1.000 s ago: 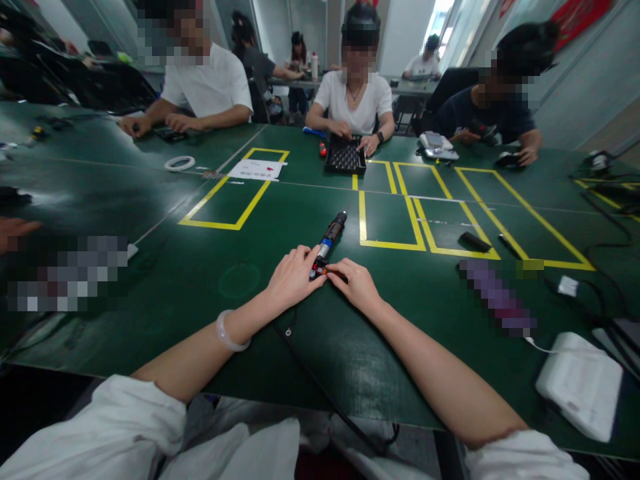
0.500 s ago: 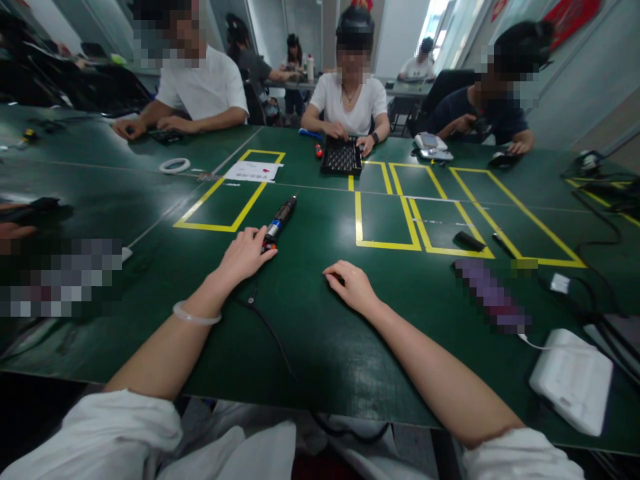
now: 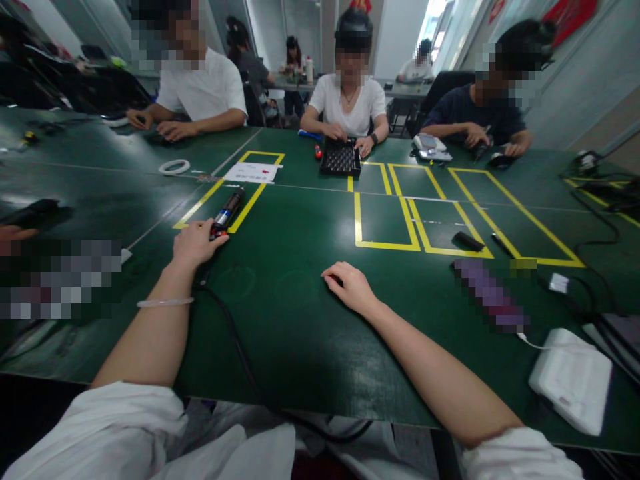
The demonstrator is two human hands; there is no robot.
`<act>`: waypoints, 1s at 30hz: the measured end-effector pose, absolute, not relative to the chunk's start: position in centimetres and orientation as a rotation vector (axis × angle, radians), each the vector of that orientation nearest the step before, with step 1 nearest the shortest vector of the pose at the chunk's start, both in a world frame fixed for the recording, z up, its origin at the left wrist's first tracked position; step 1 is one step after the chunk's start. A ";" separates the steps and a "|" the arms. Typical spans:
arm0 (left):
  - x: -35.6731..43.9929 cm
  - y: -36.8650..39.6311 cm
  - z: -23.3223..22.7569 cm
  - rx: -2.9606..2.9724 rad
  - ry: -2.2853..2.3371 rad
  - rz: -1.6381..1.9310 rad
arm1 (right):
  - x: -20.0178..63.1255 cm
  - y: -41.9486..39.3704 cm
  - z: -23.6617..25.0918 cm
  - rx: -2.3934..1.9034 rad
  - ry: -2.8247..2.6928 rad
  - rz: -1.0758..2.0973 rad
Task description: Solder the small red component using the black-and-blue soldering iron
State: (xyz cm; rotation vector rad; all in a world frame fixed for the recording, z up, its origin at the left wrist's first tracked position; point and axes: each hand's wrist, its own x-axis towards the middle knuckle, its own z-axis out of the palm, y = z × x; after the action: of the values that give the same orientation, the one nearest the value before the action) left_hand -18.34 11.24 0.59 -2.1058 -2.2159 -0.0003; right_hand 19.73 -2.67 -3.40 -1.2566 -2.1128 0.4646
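While the left hand lay on the green table, its fingers gripped the rear end of the corded electric screwdriver lying across a yellow tape line. The right hand rested loosely curled, apart, holding nothing visible.

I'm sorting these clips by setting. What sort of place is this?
Probably an assembly or training workshop: a long green table marked with yellow tape boxes, several seated people working with small tools, and a corded tool at the left hand.
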 end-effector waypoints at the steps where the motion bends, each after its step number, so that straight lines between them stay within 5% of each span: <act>1: -18.2 11.1 0.6 -2.094 -2.206 -0.008 | 19.7 -2.7 -3.4 -1.257 -2.114 0.464; 17: -14.1 8.6 1.8 -2.028 -2.083 -0.402 | 19.7 -2.6 -2.8 -1.176 -1.917 0.781; 23: -7.0 5.9 1.2 -3.019 -1.842 -0.967 | 19.7 -2.4 -3.1 -1.169 -1.845 0.886; 30: -1.0 1.8 1.0 -3.766 -1.534 -0.718 | 19.4 -2.7 -3.6 -1.013 -1.898 0.876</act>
State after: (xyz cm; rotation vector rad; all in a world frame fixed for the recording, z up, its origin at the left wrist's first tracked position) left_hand -1.03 1.83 1.02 -3.7658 -1.5345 -0.7179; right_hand 19.42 -2.71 -3.63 -1.0130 -1.8979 0.8764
